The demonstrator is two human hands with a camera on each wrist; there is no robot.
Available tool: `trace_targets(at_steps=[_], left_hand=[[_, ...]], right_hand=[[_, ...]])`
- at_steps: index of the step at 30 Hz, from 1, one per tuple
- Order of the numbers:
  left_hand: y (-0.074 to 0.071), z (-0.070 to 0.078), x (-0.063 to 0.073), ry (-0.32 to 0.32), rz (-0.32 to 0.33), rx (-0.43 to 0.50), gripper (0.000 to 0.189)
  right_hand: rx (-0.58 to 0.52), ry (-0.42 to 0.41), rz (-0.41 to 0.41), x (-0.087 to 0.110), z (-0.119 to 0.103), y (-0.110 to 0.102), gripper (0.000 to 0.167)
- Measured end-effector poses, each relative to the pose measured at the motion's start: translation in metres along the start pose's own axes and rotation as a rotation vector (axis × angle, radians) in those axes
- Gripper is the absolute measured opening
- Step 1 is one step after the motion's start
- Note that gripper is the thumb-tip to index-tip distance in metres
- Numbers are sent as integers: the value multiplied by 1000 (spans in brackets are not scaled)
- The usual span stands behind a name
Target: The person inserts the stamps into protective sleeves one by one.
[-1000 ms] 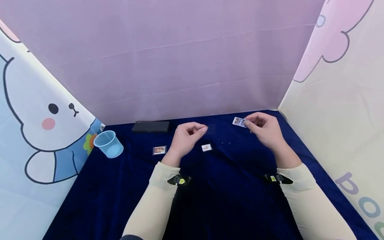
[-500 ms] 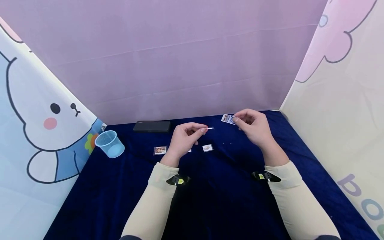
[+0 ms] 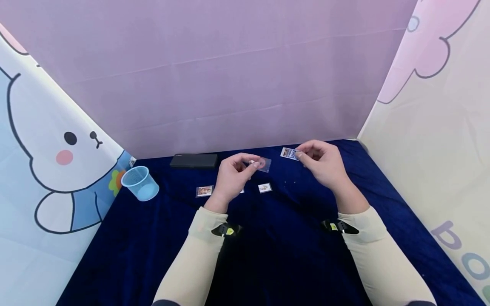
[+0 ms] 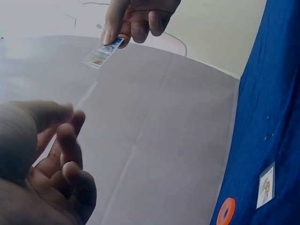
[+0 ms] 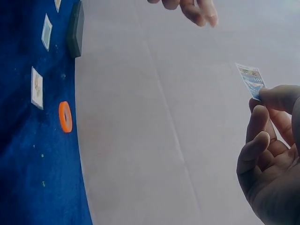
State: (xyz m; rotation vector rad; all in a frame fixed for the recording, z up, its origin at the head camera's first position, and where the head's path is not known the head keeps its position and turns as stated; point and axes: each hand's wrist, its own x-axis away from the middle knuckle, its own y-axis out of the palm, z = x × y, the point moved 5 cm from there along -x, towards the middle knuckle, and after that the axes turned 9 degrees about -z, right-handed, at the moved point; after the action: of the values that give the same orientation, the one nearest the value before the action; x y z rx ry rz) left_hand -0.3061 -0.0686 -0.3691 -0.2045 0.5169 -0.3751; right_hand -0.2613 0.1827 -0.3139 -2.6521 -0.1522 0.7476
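Note:
My left hand [image 3: 233,176] pinches a small clear plastic sleeve [image 3: 265,165] between thumb and forefinger, raised over the table. To its right, my right hand [image 3: 323,163] pinches a small picture card [image 3: 289,153] by one edge, its blue and white print also showing in the right wrist view. Card and sleeve are apart, with a short gap between them. On the dark blue cloth lie a sleeved card [image 3: 264,188] just below the hands and another card [image 3: 204,191] left of the left wrist. A third card [image 5: 46,32] shows in the right wrist view, mostly hidden from the head view.
An orange ring [image 5: 65,116] lies on the cloth behind the cards. At the back left is a flat black case [image 3: 193,161]. A light blue mesh basket [image 3: 139,183] stands at the left. Tiny specks dot the cloth, and printed fabric walls enclose the table.
My right hand has moved left with the card, closer to the sleeve. The sleeve has turned in the left hand: edge-on half a second ago, it now shows its flat face.

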Motion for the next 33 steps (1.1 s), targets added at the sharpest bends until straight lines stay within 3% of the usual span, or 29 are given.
trace_targets(at_steps=[3, 8, 12, 18, 22, 28, 33], left_hand=[[-2, 1, 0, 11, 53, 3, 22], [-4, 2, 1, 7, 90, 30, 33], [-4, 0, 2, -30, 86, 32, 20], [-3, -1, 3, -68, 40, 148, 18], [-4, -1, 3, -78, 51, 128, 17], [-6, -1, 4, -87, 81, 52, 20], [-3, -2, 2, -80, 54, 104, 24]], right_hand=[[17, -7, -8, 1, -5, 1, 7], [31, -11, -14, 0, 12, 3, 8], [23, -17, -21, -1, 24, 6, 8], [-7, -22, -28, -1, 24, 10, 6], [0, -26, -32, -1, 23, 11, 7], [-4, -30, -34, 2, 3, 13, 6], [-16, -60, -31, 5, -18, 13, 5]])
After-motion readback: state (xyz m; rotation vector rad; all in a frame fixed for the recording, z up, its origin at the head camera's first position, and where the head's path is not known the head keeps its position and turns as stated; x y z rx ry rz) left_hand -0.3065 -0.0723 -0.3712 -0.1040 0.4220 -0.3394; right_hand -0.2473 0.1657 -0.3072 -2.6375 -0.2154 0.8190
